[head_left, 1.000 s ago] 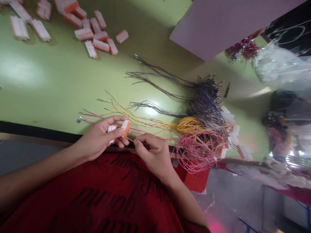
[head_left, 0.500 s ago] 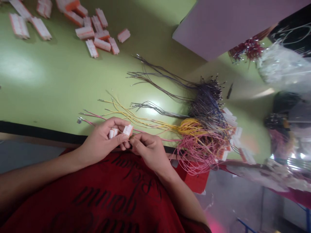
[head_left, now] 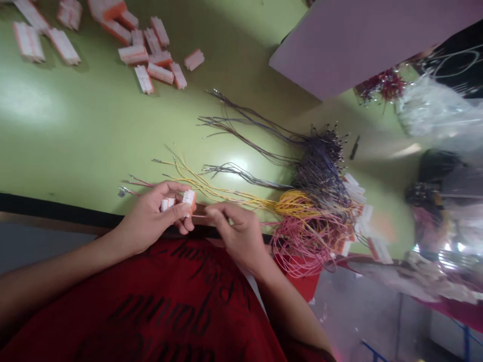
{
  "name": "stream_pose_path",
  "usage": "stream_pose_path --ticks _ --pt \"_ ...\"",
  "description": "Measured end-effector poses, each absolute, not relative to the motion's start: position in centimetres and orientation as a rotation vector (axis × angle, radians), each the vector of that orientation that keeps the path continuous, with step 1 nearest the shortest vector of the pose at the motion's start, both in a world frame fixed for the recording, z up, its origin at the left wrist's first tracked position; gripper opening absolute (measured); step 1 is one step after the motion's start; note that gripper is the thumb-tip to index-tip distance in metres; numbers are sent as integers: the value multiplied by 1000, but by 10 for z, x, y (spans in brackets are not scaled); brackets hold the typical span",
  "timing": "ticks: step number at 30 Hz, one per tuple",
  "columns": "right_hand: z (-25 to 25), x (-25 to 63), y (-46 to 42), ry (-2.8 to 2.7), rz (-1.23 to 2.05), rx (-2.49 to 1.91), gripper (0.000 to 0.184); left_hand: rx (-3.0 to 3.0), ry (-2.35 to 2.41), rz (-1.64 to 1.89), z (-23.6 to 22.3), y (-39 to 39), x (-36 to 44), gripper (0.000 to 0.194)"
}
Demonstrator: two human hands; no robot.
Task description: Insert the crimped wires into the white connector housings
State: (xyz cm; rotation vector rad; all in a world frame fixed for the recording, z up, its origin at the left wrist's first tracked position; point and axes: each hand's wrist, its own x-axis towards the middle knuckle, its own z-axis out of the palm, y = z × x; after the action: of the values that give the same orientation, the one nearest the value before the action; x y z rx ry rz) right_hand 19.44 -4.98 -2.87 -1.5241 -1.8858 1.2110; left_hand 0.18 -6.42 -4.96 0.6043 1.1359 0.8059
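My left hand (head_left: 153,216) is closed on a white-and-orange connector housing (head_left: 189,202), held between thumb and fingers. A second white housing (head_left: 167,203) is tucked in the same palm. To its right, my right hand (head_left: 239,231) pinches a pink wire (head_left: 199,216), and a short stretch of it runs across to the held housing. How deep the wire's end sits in the housing is hidden. Loose yellow wires (head_left: 222,190) and pink wires (head_left: 141,181) lie on the table just beyond my hands.
Several spare connector housings (head_left: 160,73) lie scattered at the upper left of the green table (head_left: 94,120). Bundles of pink (head_left: 298,241), yellow (head_left: 292,202) and dark wires (head_left: 317,156) are heaped on the right. A pale box (head_left: 339,45) and plastic bags (head_left: 433,108) stand behind.
My left hand has shifted slightly left with the housings and turned the front one. My right hand has drawn away from it, exposing a length of pink wire between them.
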Motion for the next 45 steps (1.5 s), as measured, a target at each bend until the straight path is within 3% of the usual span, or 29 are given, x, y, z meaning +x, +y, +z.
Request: stream_pose_path --ticks 4,8,14,22,25,29,33,40,43,45 --pt "-46 212 -20 -2412 381 -1480 23 616 1083 681 -48 -55 2 27" --pt "-58 221 -12 -2594 158 -1357 22 606 1063 643 -49 -50 3 34" --pt "-35 236 -21 -2217 614 -1346 13 594 1041 603 -46 -46 6 49" --pt "13 183 -34 -2069 1322 -906 12 647 1074 678 -51 -39 20 36" --pt "3 181 -32 -2048 1140 -976 12 597 1111 697 -50 -35 21 43" --pt "-18 203 -24 -2178 852 -1084 16 554 1080 739 -45 -30 20 38" --pt "-27 220 -20 -2099 1062 -1026 21 564 1034 801 -46 -29 14 37" --pt "4 201 -12 -1714 1476 -995 5 570 1066 716 -43 -25 23 41" --pt "1 198 -9 -1500 1662 -1204 5 592 1030 647 -42 -23 29 42" --pt "-11 203 -8 -1425 1540 -1454 7 584 1018 654 -43 -22 30 39"
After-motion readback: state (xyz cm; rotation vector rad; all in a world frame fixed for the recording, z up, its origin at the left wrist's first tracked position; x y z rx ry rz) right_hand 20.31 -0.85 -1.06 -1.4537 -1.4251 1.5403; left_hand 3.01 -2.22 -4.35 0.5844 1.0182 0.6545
